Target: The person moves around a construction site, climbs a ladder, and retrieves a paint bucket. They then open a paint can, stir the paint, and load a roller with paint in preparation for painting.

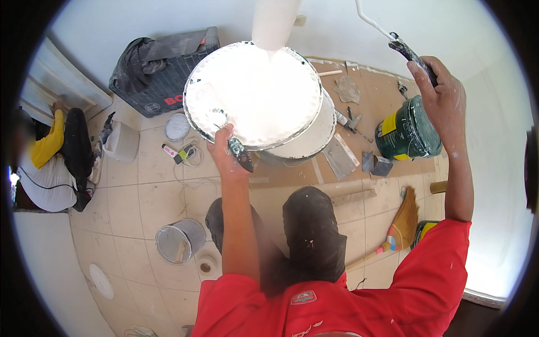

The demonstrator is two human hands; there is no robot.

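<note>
My right hand is raised at the right, its fingers wrapped round the black, paint-spattered handle of a paint roller. The roller's wire frame leaves the view at the top. A thick white roller sleeve comes back into view above a large round surface of bright white paint with a dark rim. Whether this is a full bucket or a coated lid, I cannot tell. At its near edge, my left hand is closed on a dark-handled tool smeared with white paint; glare hides its kind.
Behind the round surface stands another paint-smeared bucket. A green bucket, a broom, a metal can and a tape roll stand or lie around me. A dark case is near the wall. A yellow-sleeved person crouches left.
</note>
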